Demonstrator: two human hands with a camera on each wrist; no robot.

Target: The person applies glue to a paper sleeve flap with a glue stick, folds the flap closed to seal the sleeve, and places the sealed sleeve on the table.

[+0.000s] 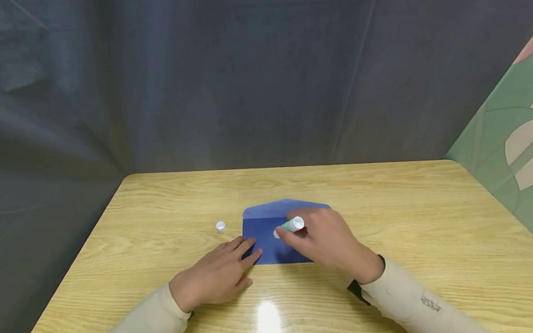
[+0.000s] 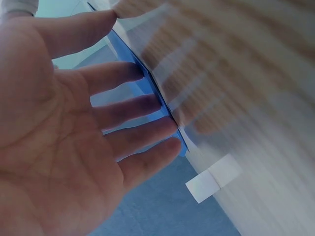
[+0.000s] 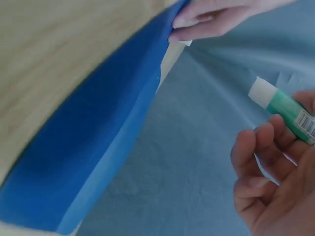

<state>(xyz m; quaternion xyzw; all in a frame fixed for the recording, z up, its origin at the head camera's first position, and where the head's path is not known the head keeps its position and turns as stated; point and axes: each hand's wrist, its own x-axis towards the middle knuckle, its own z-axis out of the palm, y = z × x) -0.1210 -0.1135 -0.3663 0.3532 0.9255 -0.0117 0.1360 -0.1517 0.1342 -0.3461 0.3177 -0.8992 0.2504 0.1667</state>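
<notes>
A blue envelope (image 1: 270, 246) lies on the table with its pointed flap (image 1: 286, 206) unfolded toward the far side. Straight, spread fingers of my left hand (image 1: 219, 273) rest on the envelope's left edge, as the left wrist view also shows. Over the envelope, my right hand (image 1: 329, 236) grips a green and white glue stick (image 3: 289, 109) between thumb and fingers. The glue stick is uncapped and tilted, its far end hidden by the hand in the right wrist view. A small white cap (image 1: 221, 227) stands on the table, left of the envelope.
The wooden table (image 1: 169, 200) has a pale grain and a bright light reflection near its front. A dark grey curtain (image 1: 245, 88) hangs behind it and along the left side. On the right is a leaf-patterned cloth (image 1: 506, 131).
</notes>
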